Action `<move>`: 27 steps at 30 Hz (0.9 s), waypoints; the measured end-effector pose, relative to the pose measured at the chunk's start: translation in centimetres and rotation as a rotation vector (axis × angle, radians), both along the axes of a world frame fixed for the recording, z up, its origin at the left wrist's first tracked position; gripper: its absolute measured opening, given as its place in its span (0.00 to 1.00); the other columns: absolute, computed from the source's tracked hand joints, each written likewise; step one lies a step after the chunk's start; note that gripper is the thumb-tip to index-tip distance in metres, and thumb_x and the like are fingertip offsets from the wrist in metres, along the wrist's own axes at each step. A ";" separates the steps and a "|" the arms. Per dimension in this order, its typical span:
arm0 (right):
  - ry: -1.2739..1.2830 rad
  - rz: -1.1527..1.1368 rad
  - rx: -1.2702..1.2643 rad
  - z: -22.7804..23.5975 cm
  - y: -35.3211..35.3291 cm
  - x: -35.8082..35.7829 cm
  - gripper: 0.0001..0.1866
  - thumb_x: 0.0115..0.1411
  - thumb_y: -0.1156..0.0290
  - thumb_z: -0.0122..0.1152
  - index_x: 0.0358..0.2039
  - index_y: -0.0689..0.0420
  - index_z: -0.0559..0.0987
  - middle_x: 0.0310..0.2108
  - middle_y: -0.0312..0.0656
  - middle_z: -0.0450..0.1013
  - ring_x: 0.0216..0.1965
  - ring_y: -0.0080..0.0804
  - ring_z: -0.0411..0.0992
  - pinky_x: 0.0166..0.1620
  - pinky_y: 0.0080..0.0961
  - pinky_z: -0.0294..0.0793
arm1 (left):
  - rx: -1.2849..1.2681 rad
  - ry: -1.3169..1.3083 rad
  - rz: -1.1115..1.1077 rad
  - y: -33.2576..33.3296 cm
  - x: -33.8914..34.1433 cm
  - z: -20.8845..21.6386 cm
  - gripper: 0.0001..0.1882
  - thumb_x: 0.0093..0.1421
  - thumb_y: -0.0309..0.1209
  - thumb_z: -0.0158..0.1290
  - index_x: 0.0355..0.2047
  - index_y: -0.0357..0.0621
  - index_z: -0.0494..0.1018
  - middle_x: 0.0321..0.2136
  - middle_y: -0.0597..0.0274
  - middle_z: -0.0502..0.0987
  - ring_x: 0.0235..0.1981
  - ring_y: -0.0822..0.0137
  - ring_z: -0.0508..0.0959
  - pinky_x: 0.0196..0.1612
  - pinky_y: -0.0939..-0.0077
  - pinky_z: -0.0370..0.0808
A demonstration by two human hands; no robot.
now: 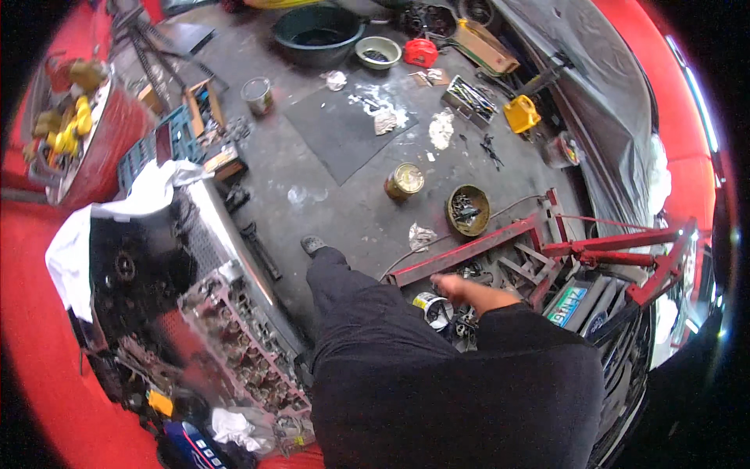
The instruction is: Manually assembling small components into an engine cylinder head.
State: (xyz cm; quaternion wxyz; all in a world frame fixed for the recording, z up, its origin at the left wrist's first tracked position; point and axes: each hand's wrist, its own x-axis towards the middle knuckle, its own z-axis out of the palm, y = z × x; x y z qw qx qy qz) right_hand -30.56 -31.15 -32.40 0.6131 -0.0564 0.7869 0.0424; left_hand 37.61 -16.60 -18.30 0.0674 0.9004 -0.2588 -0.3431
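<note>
My right hand (478, 295) reaches out at the lower right, its fingers pointing left and apparently stretched out, with nothing visible in them. Beside and just below the fingertips stands a white tin (423, 301) with a dark inside. Dark metal parts (466, 327) lie next to that tin, partly hidden by my sleeve. Beyond the hand runs the red beam of a hoist (461, 256). My left hand is out of view. On the left, a bare engine cylinder head (244, 344) lies in a car's engine bay, beside a white cloth (148, 191).
On the floor ahead stand an open tin (405, 181), a bowl of metal parts (469, 211) and a dark mat (320, 129). A black basin (316, 48), a tool tray (471, 102) and a yellow jug (521, 114) are farther off. A car front (617, 344) borders the right.
</note>
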 end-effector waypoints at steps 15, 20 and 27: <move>-0.514 -0.627 -0.412 -7.7 -16.9 2.2 0.45 0.67 0.30 0.47 0.63 0.60 0.76 0.63 0.50 0.74 0.63 0.47 0.73 0.65 0.42 0.69 | 0.048 0.099 -0.392 -27.7 -11.4 -1.1 0.16 0.68 0.33 0.56 0.50 0.33 0.78 0.41 0.56 0.84 0.41 0.63 0.82 0.47 0.65 0.77; 0.141 0.152 -0.577 -2.4 -32.5 -3.5 0.38 0.68 0.38 0.52 0.57 0.63 0.80 0.58 0.59 0.76 0.63 0.55 0.71 0.64 0.44 0.69 | 0.159 0.201 -0.539 -34.0 -17.4 -3.7 0.16 0.68 0.32 0.56 0.50 0.32 0.79 0.40 0.57 0.84 0.41 0.65 0.82 0.47 0.67 0.77; 0.191 -0.228 -0.812 2.1 -43.9 -8.0 0.23 0.68 0.50 0.59 0.48 0.59 0.82 0.40 0.48 0.82 0.37 0.43 0.81 0.44 0.39 0.78 | 0.120 0.451 -0.651 -50.3 -22.6 -5.1 0.15 0.69 0.31 0.56 0.50 0.32 0.79 0.40 0.58 0.84 0.41 0.67 0.81 0.47 0.69 0.77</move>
